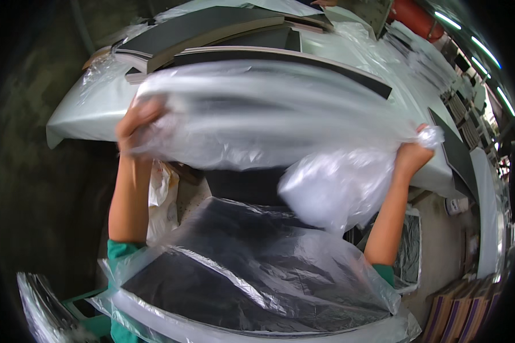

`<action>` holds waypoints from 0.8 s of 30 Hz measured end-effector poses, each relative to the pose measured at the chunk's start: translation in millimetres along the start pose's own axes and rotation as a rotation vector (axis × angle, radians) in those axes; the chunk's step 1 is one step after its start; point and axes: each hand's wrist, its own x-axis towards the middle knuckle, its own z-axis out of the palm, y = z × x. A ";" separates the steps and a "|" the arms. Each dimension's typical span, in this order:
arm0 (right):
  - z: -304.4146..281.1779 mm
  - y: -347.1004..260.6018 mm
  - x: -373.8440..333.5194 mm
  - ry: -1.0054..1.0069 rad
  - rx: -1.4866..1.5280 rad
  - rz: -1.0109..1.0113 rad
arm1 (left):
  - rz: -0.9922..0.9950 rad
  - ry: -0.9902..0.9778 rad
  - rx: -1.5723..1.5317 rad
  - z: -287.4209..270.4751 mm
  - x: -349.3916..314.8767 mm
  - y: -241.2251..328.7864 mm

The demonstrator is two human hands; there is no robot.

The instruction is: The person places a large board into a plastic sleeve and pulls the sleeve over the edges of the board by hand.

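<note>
While blurred, both hands [140,117] [413,154] clutch a clear plastic bag [269,120].

A plastic bag [269,114] is held stretched above the near edge of the table [91,114], gripped at its left end by the left hand [138,121] and at its right end by the right hand [413,153]. Behind it, flat panels [223,34] are stacked on the table. Below the bag, nearest the person, a plastic-wrapped panel [252,280] is seen.
</note>
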 end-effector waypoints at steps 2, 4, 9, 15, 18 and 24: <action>16.0 -32.4 23.3 -0.035 -0.201 -0.313 | 0.184 0.218 0.776 10.1 39.3 6.6; 29.2 -68.1 21.6 -0.285 -0.379 -0.293 | 0.479 0.242 1.258 8.9 59.6 -3.3; -20.4 -29.4 -38.7 -0.271 0.375 -0.260 | 0.512 0.278 1.524 18.1 -16.5 -1.6; -97.7 -21.2 -29.3 -0.494 0.278 0.403 | -0.448 -0.289 0.310 -4.6 -45.9 25.5; -53.6 85.2 -33.1 -0.682 1.048 0.927 | -0.437 0.367 -0.196 -34.0 -31.9 -51.7; -60.2 182.5 -231.3 -1.012 1.280 1.622 | -0.722 0.433 -0.429 -78.5 -150.5 -195.2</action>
